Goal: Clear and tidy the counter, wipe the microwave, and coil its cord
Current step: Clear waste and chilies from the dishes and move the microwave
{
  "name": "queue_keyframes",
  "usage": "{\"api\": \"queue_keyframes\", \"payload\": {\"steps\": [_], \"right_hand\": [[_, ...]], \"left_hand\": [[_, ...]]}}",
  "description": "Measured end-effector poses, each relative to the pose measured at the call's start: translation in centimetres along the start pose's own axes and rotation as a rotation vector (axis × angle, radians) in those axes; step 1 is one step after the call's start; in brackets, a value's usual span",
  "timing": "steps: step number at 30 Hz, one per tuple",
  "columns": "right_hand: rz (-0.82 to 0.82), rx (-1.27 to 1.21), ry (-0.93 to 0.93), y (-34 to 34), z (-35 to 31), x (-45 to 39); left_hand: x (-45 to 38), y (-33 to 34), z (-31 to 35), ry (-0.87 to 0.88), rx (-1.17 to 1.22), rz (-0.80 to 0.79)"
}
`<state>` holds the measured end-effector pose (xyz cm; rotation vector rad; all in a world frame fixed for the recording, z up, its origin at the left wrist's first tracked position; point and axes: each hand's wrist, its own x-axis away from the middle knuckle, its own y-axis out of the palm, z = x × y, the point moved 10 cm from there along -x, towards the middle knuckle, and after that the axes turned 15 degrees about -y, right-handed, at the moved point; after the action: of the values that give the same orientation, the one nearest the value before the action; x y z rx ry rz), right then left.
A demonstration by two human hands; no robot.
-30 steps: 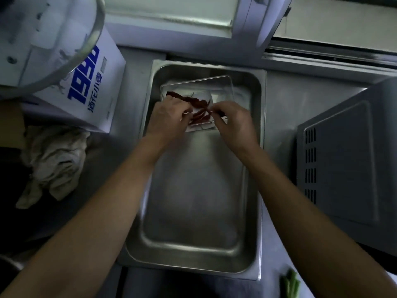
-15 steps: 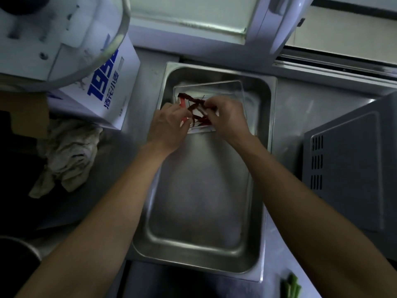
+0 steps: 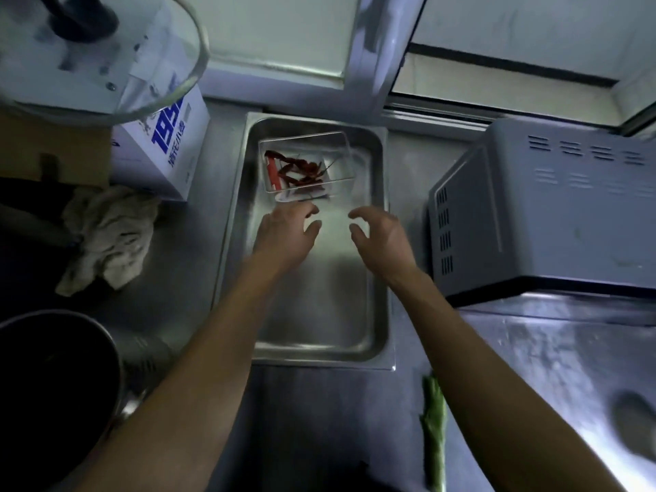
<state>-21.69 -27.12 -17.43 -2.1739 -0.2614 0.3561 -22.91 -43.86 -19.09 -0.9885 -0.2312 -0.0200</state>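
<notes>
A person's two hands hover over a steel tray [image 3: 376, 243] on a kitchen bench [image 3: 198, 278], both empty. The left hand [image 3: 284, 230] has loosely spread fingers just short of a clear plastic box [image 3: 340, 154]; the right hand [image 3: 381, 236] is curved open like a claw, gripping nothing.

The box sits at the far end of the tray, holding dried red chillies [image 3: 298, 170], a placement that reads as gathering loose items into one carrier so the bench can be emptied. A flat clear piece, possibly its lid, seems to lie under its near edge, though blur makes that uncertain.

The microwave [image 3: 550, 214] stands to the right of the tray, its vented back and side turned toward the camera, probably so the casing can be wiped and the cord reached. No cord is visible.

A crumpled cloth [image 3: 106, 236] lies on the bench to the left, within reach for wiping. Behind it stands a white carton with blue lettering [image 3: 167, 150], with a glass lid [image 3: 106, 55] above it. A dark pot [image 3: 53, 392] sits at the near left, and a green vegetable stalk [image 3: 435, 431] lies on the near bench, not yet cleared.

Judging by the layout, tidying is under way while wiping and cord-coiling remain ahead.
</notes>
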Motion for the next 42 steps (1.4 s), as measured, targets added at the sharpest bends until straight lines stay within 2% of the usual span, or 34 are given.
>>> {"api": "queue_keyframes", "payload": {"steps": [8,16,22,34,42], "right_hand": [[0.04,0.06,0.048,-1.7,-1.3,10.3],[0.06,0.102,0.048,-4.3,-0.6,18.1],[0.074,0.088,0.151,-7.2,2.1,26.3],[0.131,0.187,0.402,-18.4,8.9,49.9],[0.27,0.266,0.577,-26.5,11.9,63.3]], "left_hand": [[7.3,4.3,1.3,0.119,-0.151,-0.105],[13.6,7.0,4.1,0.27,-0.362,-0.126],[19.5,9.8,9.7,0.378,-0.437,-0.142],[37.0,20.7,25.3,0.649,-0.502,-0.209],[46.3,26.6,35.7,0.84,-0.483,-0.275]]}}
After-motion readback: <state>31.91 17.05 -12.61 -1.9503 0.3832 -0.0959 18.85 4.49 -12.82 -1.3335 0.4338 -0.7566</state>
